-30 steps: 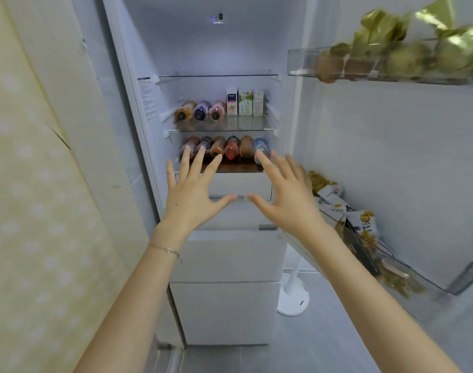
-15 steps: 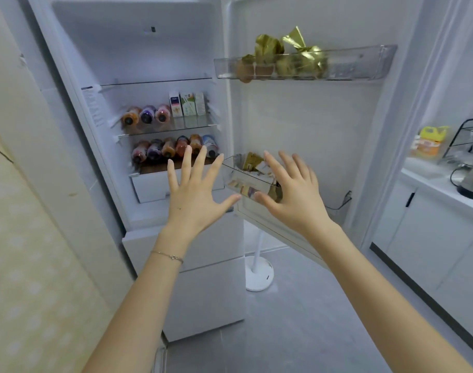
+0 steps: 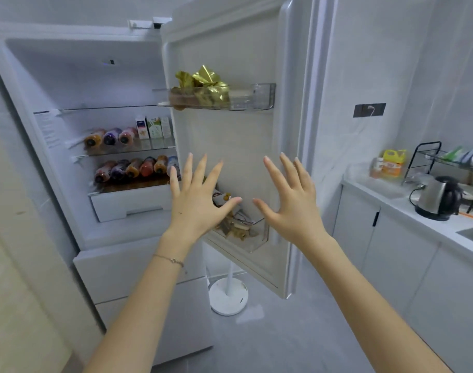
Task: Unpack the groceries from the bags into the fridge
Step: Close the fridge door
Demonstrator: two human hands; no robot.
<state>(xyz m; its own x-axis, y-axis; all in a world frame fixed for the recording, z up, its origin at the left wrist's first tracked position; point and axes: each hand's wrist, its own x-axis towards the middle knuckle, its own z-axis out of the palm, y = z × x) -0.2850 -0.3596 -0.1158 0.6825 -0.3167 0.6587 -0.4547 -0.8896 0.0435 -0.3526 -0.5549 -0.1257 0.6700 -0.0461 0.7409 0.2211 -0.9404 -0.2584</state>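
View has swung right since a second ago: fridge door (image 3: 230,146) now sits behind both hands, with the fridge (image 3: 68,65) interior off to the left. Left hand (image 3: 195,203) and right hand (image 3: 291,208) are raised, fingers spread wide, holding nothing, thumbs near but apart. Bottles (image 3: 133,169) lie on the lower shelf, left of the left hand. Cartons (image 3: 153,127) stand on the shelf above. Packets (image 3: 238,227) in the lower door bin show between the hands. Gold-wrapped items (image 3: 205,87) sit in the upper door bin.

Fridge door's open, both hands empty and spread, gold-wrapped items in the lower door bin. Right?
Not quite: the head view shows the gold-wrapped items in the upper door bin. Fridge door open, left hand and right hand empty and spread: correct.
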